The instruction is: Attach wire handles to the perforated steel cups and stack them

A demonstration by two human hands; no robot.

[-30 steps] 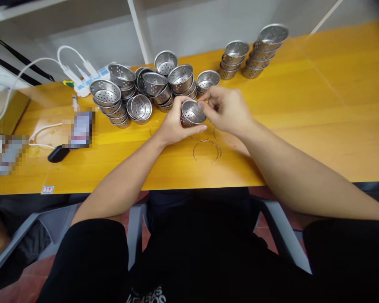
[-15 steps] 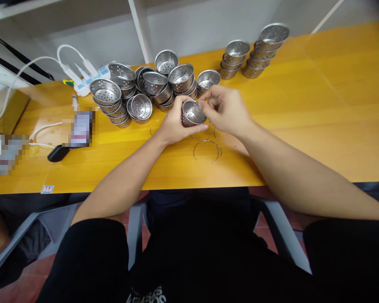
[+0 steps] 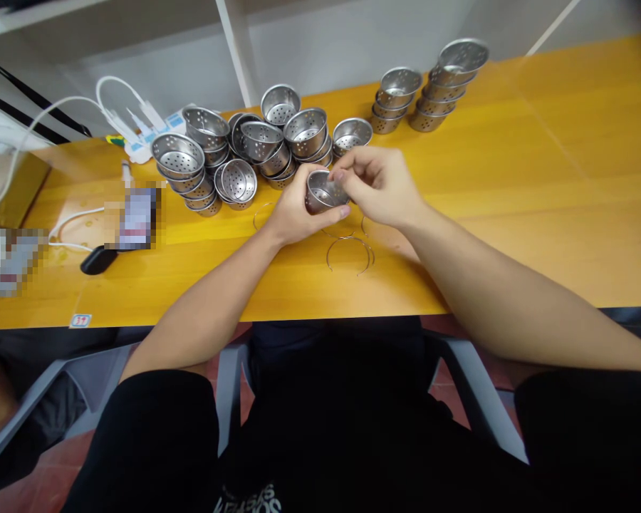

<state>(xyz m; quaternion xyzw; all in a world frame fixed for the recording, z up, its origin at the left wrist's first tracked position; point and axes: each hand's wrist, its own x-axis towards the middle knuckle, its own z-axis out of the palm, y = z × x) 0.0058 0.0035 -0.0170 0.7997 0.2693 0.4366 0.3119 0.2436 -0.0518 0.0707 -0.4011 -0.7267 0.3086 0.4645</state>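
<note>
A small perforated metal cup (image 3: pixel 323 194) is tilted with its mouth toward me. My left hand (image 3: pixel 293 208) is closed around its left side, thumb along the front. Over the cup's mouth, the thumb and forefinger of my right hand (image 3: pixel 379 184) are pinched together; what they hold, if anything, is too small to make out. Thin open wire rings (image 3: pixel 349 241) lie on the table just below the cup, some partly hidden by my hands. Behind my left hand stand several stacked perforated cups (image 3: pixel 305 134). A further cup (image 3: pixel 352 134) sits right behind my right hand.
Two stacks of cups, a shorter stack (image 3: pixel 399 92) and a taller stack (image 3: pixel 449 89), stand at the back right. At left are a power strip (image 3: pixel 149 135) with white cables, a blurred phone (image 3: pixel 139 217) and a black object (image 3: pixel 99 260). The yellow table's (image 3: pixel 278 299) front edge runs before me.
My right hand's fingertips have shifted slightly left, further over the cup's mouth. My left hand holds the cup almost as before.
</note>
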